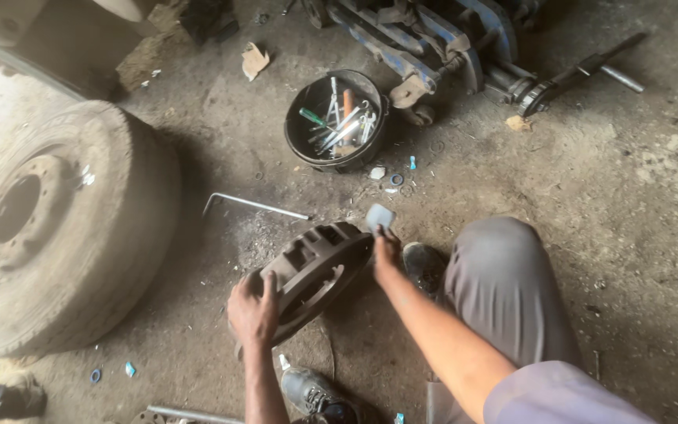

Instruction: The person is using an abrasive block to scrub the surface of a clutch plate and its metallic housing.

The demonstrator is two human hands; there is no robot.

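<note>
On the dirty floor between my knees, the brake drum (315, 271) stands tilted; my left hand (254, 310) clasps its rim, my right hand (387, 253) pinches a small grey pad (380, 217) against its top edge. Grime remains. Behind sits a tool bucket (336, 119).

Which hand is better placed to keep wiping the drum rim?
Right hand: it holds the pale pad at the brake drum top edge. Left hand grips the lower rim, steadying it.

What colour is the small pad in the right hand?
Pale grey-blue pad, seen in the head view.
</note>
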